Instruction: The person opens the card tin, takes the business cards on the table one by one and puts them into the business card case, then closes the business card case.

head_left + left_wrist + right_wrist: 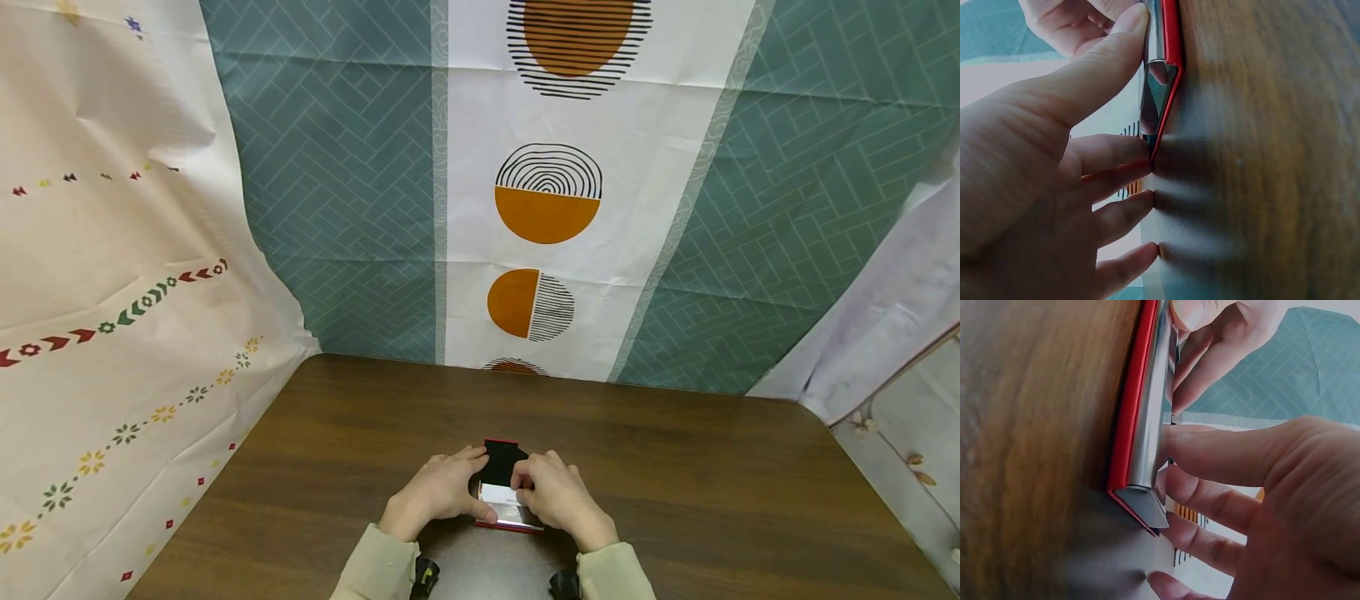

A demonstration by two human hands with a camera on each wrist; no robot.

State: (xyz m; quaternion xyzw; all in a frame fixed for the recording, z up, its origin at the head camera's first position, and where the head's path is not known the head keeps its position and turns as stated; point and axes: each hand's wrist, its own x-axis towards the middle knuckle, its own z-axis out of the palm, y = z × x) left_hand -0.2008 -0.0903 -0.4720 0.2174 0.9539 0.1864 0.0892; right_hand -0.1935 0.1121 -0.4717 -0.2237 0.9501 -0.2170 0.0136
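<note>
A red-backed card case (506,527) with a metal body and black inside lid (501,460) lies opened on the table. A white card (497,493) shows in it. My left hand (444,490) is spread at the case's left side. Its thumb presses on the metal edge (1155,37), while the other fingertips reach the lid's edge and the tabletop. On the other side, my right hand (557,497) pinches the card between thumb and bent forefinger. In the right wrist view, the right thumb (1210,450) lies close above the metal body (1152,425).
The brown wooden table (360,408) extends around the case to a patterned green and white cloth (360,208) behind it. A cream cloth (150,375) borders the left side, a pale cloth (885,317) the right. A greyish patch lies between the sleeves.
</note>
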